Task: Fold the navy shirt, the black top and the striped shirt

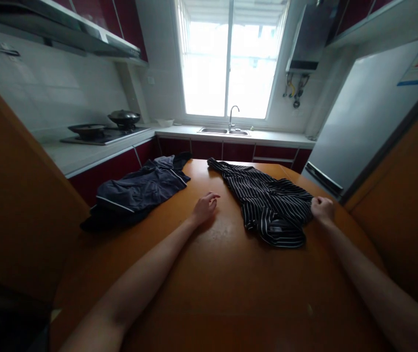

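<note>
A black shirt with white stripes (267, 190) lies crumpled on the wooden table (209, 283), its lower part bunched toward me. My right hand (322, 209) is closed at the shirt's right edge, and the fabric runs up to its fingers. To the left of the shirt, my left hand (206, 207) is just over the tabletop with fingers loosely bent and apart, holding nothing. Dark grey-blue clothing with white piping (141, 189) is spread along the table's left side, beyond my left hand. Black cloth shows at both of its ends.
Behind the table runs a white counter with a sink (214, 130) under a window. A stove with a lidded wok (124, 117) and a flat pan (86, 130) is at the left. The refrigerator (370, 112) stands at the right, beside a wooden panel (403, 195).
</note>
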Action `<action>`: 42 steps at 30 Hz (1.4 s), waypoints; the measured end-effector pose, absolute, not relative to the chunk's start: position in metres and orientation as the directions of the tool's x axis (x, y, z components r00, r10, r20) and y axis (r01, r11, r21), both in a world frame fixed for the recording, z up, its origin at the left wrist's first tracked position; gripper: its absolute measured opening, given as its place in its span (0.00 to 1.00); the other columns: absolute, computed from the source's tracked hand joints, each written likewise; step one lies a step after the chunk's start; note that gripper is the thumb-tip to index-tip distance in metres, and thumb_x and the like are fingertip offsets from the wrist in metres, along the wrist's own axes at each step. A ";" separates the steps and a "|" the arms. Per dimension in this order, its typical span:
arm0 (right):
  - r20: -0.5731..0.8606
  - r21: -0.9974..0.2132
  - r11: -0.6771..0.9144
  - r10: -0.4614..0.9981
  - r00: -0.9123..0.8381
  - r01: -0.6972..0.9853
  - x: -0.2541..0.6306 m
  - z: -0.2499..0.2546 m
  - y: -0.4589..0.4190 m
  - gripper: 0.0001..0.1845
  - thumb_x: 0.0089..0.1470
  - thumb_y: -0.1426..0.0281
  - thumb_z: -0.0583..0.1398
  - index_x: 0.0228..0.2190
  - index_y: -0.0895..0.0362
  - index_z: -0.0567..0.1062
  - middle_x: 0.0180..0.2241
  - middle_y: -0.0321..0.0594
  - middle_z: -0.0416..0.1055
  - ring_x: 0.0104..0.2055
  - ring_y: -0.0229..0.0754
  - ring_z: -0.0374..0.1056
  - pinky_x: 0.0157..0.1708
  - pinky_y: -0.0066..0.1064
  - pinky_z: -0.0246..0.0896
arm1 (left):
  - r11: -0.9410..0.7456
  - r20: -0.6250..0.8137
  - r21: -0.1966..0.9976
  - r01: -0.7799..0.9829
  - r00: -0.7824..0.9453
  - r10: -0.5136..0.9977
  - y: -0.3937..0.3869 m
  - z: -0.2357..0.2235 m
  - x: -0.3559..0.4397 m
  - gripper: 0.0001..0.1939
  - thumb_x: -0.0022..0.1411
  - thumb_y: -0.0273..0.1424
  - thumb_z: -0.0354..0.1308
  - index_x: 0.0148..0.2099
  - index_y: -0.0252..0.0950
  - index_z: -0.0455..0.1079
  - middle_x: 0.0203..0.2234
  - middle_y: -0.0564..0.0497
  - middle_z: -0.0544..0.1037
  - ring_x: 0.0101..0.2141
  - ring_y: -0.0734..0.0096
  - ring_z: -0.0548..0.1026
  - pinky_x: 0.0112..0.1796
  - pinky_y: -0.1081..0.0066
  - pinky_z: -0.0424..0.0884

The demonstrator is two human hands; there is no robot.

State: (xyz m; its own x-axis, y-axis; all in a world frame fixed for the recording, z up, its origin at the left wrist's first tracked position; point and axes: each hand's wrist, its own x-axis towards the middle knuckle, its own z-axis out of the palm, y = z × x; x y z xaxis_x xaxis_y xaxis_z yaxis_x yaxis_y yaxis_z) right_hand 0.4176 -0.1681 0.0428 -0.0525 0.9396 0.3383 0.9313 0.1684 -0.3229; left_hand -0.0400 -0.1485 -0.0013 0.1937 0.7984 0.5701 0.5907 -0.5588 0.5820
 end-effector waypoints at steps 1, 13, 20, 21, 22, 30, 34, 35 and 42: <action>0.377 -0.336 0.146 0.926 -0.009 0.931 0.410 0.044 -0.172 0.34 0.65 0.59 0.37 0.54 0.54 0.75 0.48 0.54 0.75 0.54 0.61 0.68 0.59 0.56 0.53 | -0.545 0.562 0.580 0.605 0.187 0.806 -0.147 -0.002 -0.041 0.13 0.65 0.25 0.52 0.45 0.38 0.76 0.43 0.49 0.78 0.44 0.67 0.77 0.46 0.68 0.74; 0.283 -0.095 0.469 0.858 -0.427 0.878 0.252 0.040 -0.267 0.24 0.58 0.67 0.59 0.56 0.54 0.72 0.57 0.51 0.68 0.58 0.57 0.62 0.56 0.46 0.57 | -0.525 0.502 0.544 0.655 0.247 0.829 -0.148 0.000 -0.039 0.12 0.63 0.25 0.51 0.40 0.38 0.77 0.38 0.49 0.78 0.41 0.66 0.76 0.43 0.69 0.73; 0.234 -0.360 0.384 0.919 -0.316 0.850 0.291 0.039 -0.246 0.17 0.54 0.78 0.57 0.42 0.56 0.80 0.44 0.44 0.78 0.46 0.46 0.73 0.50 0.32 0.62 | -0.568 0.470 0.474 0.673 0.352 0.809 -0.147 -0.001 -0.041 0.11 0.62 0.26 0.54 0.41 0.36 0.78 0.35 0.49 0.78 0.37 0.67 0.76 0.43 0.68 0.72; 0.278 -0.431 0.369 0.923 -0.267 0.824 0.298 0.042 -0.244 0.17 0.53 0.77 0.57 0.42 0.57 0.81 0.43 0.44 0.79 0.46 0.46 0.73 0.50 0.33 0.63 | -0.574 0.469 0.463 0.676 0.362 0.805 -0.148 0.000 -0.041 0.11 0.62 0.26 0.54 0.41 0.36 0.78 0.36 0.48 0.78 0.37 0.66 0.76 0.44 0.67 0.72; 0.320 -0.507 0.346 0.926 -0.200 0.790 0.305 0.046 -0.243 0.16 0.53 0.76 0.58 0.42 0.58 0.81 0.41 0.44 0.80 0.45 0.47 0.74 0.49 0.34 0.64 | -0.586 0.472 0.446 0.677 0.379 0.796 -0.150 0.002 -0.040 0.10 0.63 0.27 0.55 0.41 0.36 0.78 0.37 0.48 0.78 0.39 0.66 0.76 0.44 0.67 0.72; 0.178 -0.983 0.143 0.898 0.402 0.115 0.348 0.071 -0.232 0.11 0.46 0.65 0.65 0.31 0.58 0.80 0.25 0.39 0.77 0.30 0.45 0.74 0.29 0.31 0.68 | -0.645 0.434 0.224 0.731 0.518 0.737 -0.177 0.025 0.011 0.13 0.67 0.34 0.56 0.49 0.40 0.78 0.45 0.46 0.79 0.45 0.60 0.75 0.51 0.63 0.69; 0.077 -0.980 0.156 0.864 0.497 -0.119 0.362 0.074 -0.227 0.09 0.42 0.67 0.67 0.29 0.58 0.77 0.20 0.36 0.73 0.22 0.41 0.70 0.22 0.29 0.67 | -0.529 0.342 0.181 0.829 0.451 0.824 -0.161 0.028 0.055 0.18 0.66 0.32 0.56 0.56 0.37 0.73 0.49 0.43 0.76 0.48 0.58 0.74 0.50 0.63 0.70; 0.071 -0.977 0.162 0.858 0.509 -0.137 0.365 0.074 -0.225 0.09 0.42 0.67 0.67 0.28 0.58 0.76 0.20 0.35 0.73 0.21 0.40 0.69 0.22 0.29 0.67 | -0.498 0.327 0.179 0.849 0.426 0.844 -0.153 0.028 0.063 0.18 0.65 0.31 0.56 0.57 0.37 0.73 0.50 0.42 0.75 0.48 0.57 0.73 0.50 0.63 0.69; 0.118 -0.988 0.156 0.816 0.566 -0.019 0.391 0.060 -0.212 0.11 0.41 0.66 0.65 0.28 0.59 0.78 0.21 0.34 0.73 0.22 0.39 0.67 0.22 0.28 0.64 | -0.459 0.320 0.196 0.866 0.386 0.865 -0.113 0.025 0.081 0.10 0.65 0.22 0.53 0.38 0.35 0.76 0.43 0.42 0.77 0.45 0.58 0.73 0.46 0.65 0.69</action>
